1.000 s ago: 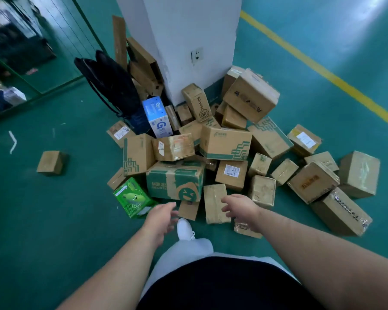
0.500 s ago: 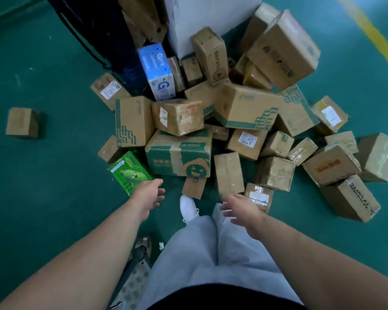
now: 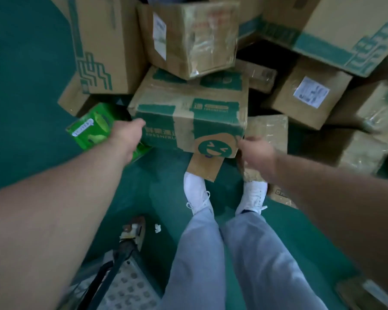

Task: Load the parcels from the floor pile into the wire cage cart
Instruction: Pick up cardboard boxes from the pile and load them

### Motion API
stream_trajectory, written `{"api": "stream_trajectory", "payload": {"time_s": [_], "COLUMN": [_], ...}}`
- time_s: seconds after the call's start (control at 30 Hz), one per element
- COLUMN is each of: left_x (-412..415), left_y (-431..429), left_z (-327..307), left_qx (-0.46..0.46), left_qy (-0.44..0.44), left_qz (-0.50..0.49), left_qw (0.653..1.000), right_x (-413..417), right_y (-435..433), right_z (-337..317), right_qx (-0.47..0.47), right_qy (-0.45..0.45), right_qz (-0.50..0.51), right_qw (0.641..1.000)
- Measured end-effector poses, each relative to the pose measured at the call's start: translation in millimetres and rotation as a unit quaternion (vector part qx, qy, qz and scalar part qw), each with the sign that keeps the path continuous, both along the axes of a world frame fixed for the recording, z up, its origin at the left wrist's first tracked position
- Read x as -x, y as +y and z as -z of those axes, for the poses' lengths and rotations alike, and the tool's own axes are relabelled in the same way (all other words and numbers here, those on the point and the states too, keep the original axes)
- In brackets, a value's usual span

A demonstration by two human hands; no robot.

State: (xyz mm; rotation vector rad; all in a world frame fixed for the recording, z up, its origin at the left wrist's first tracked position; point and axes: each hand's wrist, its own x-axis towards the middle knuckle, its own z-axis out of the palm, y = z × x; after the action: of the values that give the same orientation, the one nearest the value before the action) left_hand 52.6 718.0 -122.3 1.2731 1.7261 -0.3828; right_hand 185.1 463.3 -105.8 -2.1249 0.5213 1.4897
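Both hands have reached forward and down since half a second ago, from open air short of the pile to the two near corners of the smiley box (image 3: 188,121), and the view has dropped much closer to the pile. The left hand (image 3: 126,135) is against the box's left end, knuckles up; its fingers are hidden behind the corner, so I cannot tell whether they grip. The right hand (image 3: 255,151) is at the lower right corner beside the printed face; it is blurred, and whether its fingers are curled or straight cannot be told either. The box lies between the hands on the pile, taped shut, its contents hidden. A taped box (image 3: 193,36) sits on its far edge, beyond both hands, also sealed. Under and just left of the left hand lies a green carton (image 3: 90,128), tilted on the floor (image 3: 31,108). Beyond that hand a tall box (image 3: 105,45) with green print stands upright. Below the smiley box, between the hands, a flat cardboard piece (image 3: 204,166) pokes out toward the left shoe (image 3: 197,193). Behind the right hand is a wrapped parcel (image 3: 269,128), and further right a labelled box (image 3: 307,92) beneath a big box (image 3: 336,30). Every parcel in view is closed. Near the left elbow, a corner of the cart (image 3: 126,285) shows: a perforated deck and one castor (image 3: 132,229).
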Motion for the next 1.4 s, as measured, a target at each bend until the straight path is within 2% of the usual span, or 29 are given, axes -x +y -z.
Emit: {"api": "stream_trajectory", "payload": {"time_s": [0.1, 0.2, 0.43, 0.57, 0.7, 0.9, 1.07, 1.2, 1.27, 1.4], "left_x": [-8, -13, 1, 19, 57, 111, 139, 175, 187, 231], "left_y": [24, 32, 7, -20, -42, -98, -164, -234, -261, -336], "left_z": [44, 72, 58, 8, -57, -155, -252, -326, -343, -400], "left_qx": [-0.031, -0.001, -0.016, -0.027, -0.011, 0.025, -0.007, -0.030, -0.014, -0.037], "left_qy": [-0.016, -0.034, -0.075, -0.102, -0.106, -0.106, -0.143, -0.173, -0.177, -0.179], "left_qz": [-0.020, -0.028, -0.071, -0.152, -0.225, -0.287, -0.337, -0.431, -0.462, -0.533], "left_qw": [0.999, 0.999, 0.994, 0.983, 0.968, 0.952, 0.931, 0.885, 0.869, 0.826], "right_x": [-19, -22, -18, -19, -19, -28, -28, -14, -8, 27], "right_y": [12, 13, -3, -14, -20, -32, -42, -46, -47, -56], "right_z": [41, 69, 60, 14, -49, -142, -227, -284, -304, -358], "right_qx": [0.020, 0.013, 0.020, 0.031, -0.003, -0.016, -0.058, -0.095, -0.107, -0.149], "right_qy": [-0.024, -0.006, 0.001, -0.028, -0.016, -0.020, -0.021, -0.023, -0.027, -0.004], "right_qz": [-0.010, 0.012, 0.052, 0.070, 0.069, 0.033, -0.077, -0.172, -0.207, -0.304], "right_qw": [0.999, 1.000, 0.998, 0.997, 0.997, 0.999, 0.995, 0.980, 0.972, 0.941]}}
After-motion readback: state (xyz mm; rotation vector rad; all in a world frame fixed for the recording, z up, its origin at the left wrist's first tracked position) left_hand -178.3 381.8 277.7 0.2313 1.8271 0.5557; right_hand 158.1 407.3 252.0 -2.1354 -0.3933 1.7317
